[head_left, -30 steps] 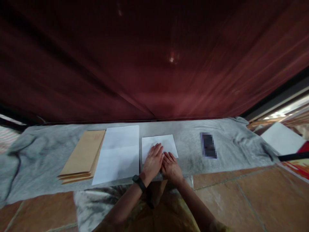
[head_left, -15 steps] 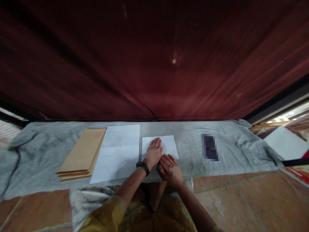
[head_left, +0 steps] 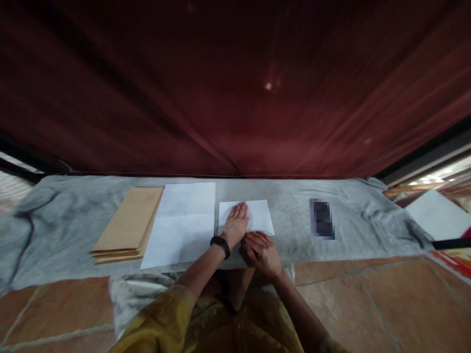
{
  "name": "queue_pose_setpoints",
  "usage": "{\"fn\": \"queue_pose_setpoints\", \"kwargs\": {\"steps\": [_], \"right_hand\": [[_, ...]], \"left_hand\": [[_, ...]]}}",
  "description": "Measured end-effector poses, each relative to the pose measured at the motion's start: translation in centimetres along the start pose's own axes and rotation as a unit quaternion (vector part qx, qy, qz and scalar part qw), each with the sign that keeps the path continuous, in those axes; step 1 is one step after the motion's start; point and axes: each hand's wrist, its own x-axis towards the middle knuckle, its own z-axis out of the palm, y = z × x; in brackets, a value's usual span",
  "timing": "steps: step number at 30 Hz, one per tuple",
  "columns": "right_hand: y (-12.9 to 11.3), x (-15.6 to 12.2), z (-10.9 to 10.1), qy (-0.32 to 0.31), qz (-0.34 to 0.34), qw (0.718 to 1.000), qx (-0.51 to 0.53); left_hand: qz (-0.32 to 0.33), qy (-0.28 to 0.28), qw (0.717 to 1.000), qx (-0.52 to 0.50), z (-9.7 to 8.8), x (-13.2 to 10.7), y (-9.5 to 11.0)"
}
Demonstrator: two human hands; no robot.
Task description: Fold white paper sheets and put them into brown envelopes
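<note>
A small folded white sheet [head_left: 259,215] lies on the grey cloth [head_left: 73,225] in front of me. My left hand [head_left: 236,223], with a black band on the wrist, lies flat on the sheet with fingers stretched out. My right hand [head_left: 262,250] rests at the sheet's near edge, fingers bent and pressing down on the edge. To the left lies a larger stack of white paper [head_left: 182,223], and beyond it a pile of brown envelopes [head_left: 128,225].
A dark phone [head_left: 322,218] lies on the cloth to the right. A dark red curtain [head_left: 235,88] hangs behind the cloth. Terracotta floor tiles [head_left: 368,304] run along the near side. Another white sheet [head_left: 437,215] lies at the far right.
My left hand has slid forward over the small sheet. My right hand has pulled back to the sheet's near edge and its fingers have curled.
</note>
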Motion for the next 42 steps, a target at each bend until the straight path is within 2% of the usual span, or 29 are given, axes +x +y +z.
{"fn": "queue_pose_setpoints", "kwargs": {"steps": [6, 11, 27, 32, 36, 42], "right_hand": [[0.1, -0.2, 0.1, 0.006, 0.008, 1.0, 0.013], [0.1, -0.2, 0.2, 0.008, 0.007, 1.0, 0.015], [-0.1, 0.1, -0.3, 0.003, 0.013, 1.0, 0.021], [-0.2, 0.1, -0.2, 0.007, 0.015, 1.0, 0.021], [-0.2, 0.1, -0.3, 0.007, 0.014, 1.0, 0.023], [-0.1, 0.1, -0.2, 0.006, 0.014, 0.999, 0.029]], "left_hand": [[0.042, -0.012, 0.999, 0.015, -0.3, -2.4, 0.6], [0.046, -0.023, 0.999, 0.008, -0.8, -2.8, 0.4], [-0.001, -0.048, 0.999, -0.017, -0.9, 1.2, -0.9], [-0.015, -0.062, 0.998, -0.023, -1.1, 1.8, -1.2], [-0.02, -0.06, 0.998, -0.026, -1.3, 1.0, -0.9], [0.023, -0.065, 0.997, -0.029, -2.3, -2.4, -0.1]]}}
